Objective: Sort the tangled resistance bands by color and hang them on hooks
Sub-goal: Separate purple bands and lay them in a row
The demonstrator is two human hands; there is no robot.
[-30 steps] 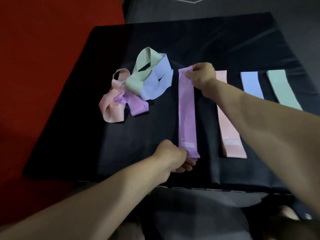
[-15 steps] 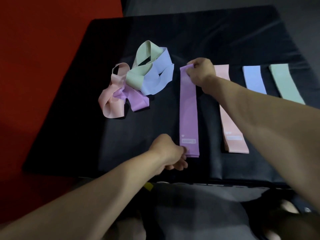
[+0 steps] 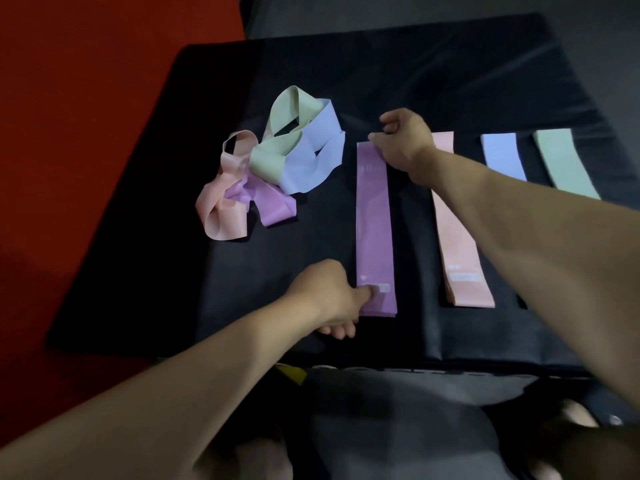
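— Counting what lies straight on the black mat [image 3: 450,74]: four bands side by side; the purple band [image 3: 374,230] nearest the middle, then the pink band [image 3: 457,237], the blue band [image 3: 502,157] and the green band [image 3: 561,157] towards the right, each apart from its neighbour.

— And the rest?

— A tangled heap [image 3: 273,168] sits left of the purple band, near but not touching; pink, purple, green and blue loops wound through one another; I judge at least four bands to free.

— What are the hands doing?

— The left hand [image 3: 329,292] presses its thumb on the near end of the purple band, the other fingers curled below the edge; the right hand [image 3: 401,140] has curled fingers at the far end; whether it pinches the corner or only touches it I cannot tell.

— So how far along?

— Roughly half the sorting seems done; no hooks show anywhere, so the hanging looks wholly ahead.
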